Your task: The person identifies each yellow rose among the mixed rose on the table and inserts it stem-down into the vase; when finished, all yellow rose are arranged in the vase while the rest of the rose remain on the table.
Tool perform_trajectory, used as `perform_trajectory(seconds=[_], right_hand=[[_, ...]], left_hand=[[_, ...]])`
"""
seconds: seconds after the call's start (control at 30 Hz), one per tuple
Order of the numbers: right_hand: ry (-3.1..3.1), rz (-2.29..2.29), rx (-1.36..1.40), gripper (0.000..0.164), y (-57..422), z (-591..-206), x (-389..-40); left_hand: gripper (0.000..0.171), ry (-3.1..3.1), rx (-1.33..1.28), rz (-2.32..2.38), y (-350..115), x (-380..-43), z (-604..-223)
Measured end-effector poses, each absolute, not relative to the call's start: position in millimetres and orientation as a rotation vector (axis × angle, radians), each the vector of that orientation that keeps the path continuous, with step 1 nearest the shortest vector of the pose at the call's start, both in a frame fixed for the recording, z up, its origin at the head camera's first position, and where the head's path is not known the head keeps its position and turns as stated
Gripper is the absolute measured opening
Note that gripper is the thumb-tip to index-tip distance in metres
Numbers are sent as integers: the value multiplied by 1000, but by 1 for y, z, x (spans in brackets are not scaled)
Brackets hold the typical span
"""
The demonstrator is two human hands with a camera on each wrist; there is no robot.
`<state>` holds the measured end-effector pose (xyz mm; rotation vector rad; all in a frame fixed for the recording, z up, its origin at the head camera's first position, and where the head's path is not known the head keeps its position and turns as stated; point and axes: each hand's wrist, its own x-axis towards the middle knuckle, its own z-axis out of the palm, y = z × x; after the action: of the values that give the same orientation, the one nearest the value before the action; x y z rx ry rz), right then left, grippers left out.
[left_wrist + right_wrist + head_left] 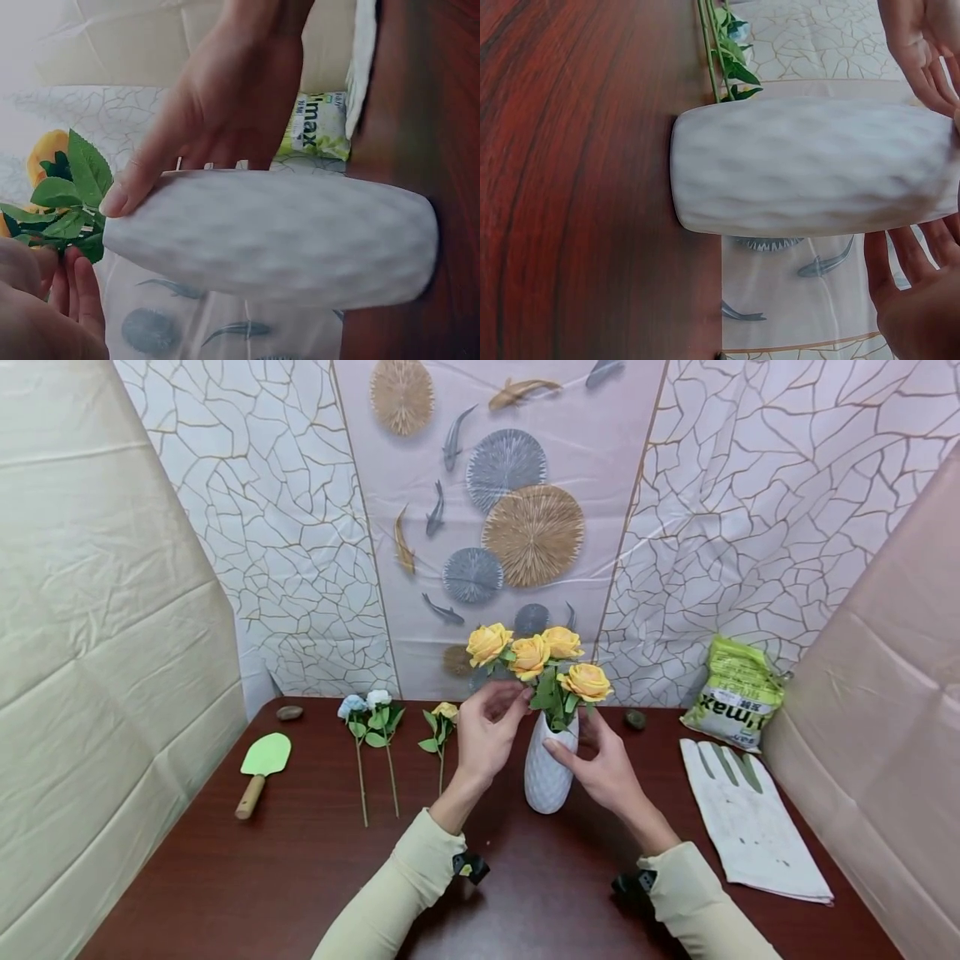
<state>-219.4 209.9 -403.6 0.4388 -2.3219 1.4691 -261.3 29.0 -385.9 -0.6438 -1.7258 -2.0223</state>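
Note:
A white vase (550,772) with a dimpled surface stands upright on the table, holding several yellow roses (529,657) with green leaves (88,169). My right hand (600,764) grips the vase near its mouth, thumb on the near side and fingers round the far side. From the left, my left hand (487,731) pinches at a rose's stem and leaves just above the rim; its fingertips are partly hidden by the foliage in the left wrist view. The right wrist view shows the vase base (686,169) on the tabletop.
Left of the vase lie a yellow rose (445,711), a white rose (378,698) and a blue rose (351,707). A green trowel (266,755) and a stone (288,712) are farther left. At right are white gloves (757,831), a green bag (735,693) and a dark stone (634,719).

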Motion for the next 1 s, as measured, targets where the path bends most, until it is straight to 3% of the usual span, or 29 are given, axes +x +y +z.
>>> perform_trajectory(seconds=[0.53, 1.0], right_hand=[[-2323, 1496, 459, 72, 211, -403, -218], [-2328, 1485, 459, 70, 212, -404, -218]], left_hand=[[15, -1904, -610, -1964, 41, -275, -407], [22, -2009, -578, -1961, 10, -259, -386]])
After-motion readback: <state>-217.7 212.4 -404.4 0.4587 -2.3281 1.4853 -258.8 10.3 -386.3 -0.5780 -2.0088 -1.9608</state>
